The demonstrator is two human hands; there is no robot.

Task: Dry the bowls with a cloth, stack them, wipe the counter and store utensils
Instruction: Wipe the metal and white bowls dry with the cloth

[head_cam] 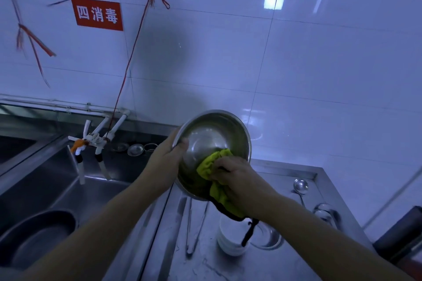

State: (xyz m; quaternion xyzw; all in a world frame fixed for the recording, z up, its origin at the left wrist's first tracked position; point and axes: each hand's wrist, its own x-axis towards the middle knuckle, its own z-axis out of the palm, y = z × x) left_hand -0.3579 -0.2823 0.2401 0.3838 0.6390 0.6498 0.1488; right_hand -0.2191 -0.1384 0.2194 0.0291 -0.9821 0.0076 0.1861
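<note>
my left hand (167, 153) grips the steel bowl (213, 141) by its left rim, thumb hooked over the edge onto the inner wall, the other fingers hidden behind the outside; my left forearm runs up from the lower left, over the sink (57, 191); the bowl is lifted off the counter (228, 264) and tipped so its mouth faces me, just in front of the white tiled wall (319, 75); my right hand (233, 173) is inside the lower right part of the bowl, fingers curled and clenched round a yellow-green cloth (213, 163), pressing it against the bowl's inner wall; the rest of the cloth hangs over the rim under my wrist, its dark edge and a dark loop dangling down; my right forearm comes in from the lower right, above the counter; below it stands a stack of white bowls (228, 242), with another steel bowl (270, 238) just beside it; metal tongs (194, 228) lie to the left of the stack; a ladle (300, 186) rests near the counter's back right corner; a dark basin (38, 235) sits in the sink.
</note>
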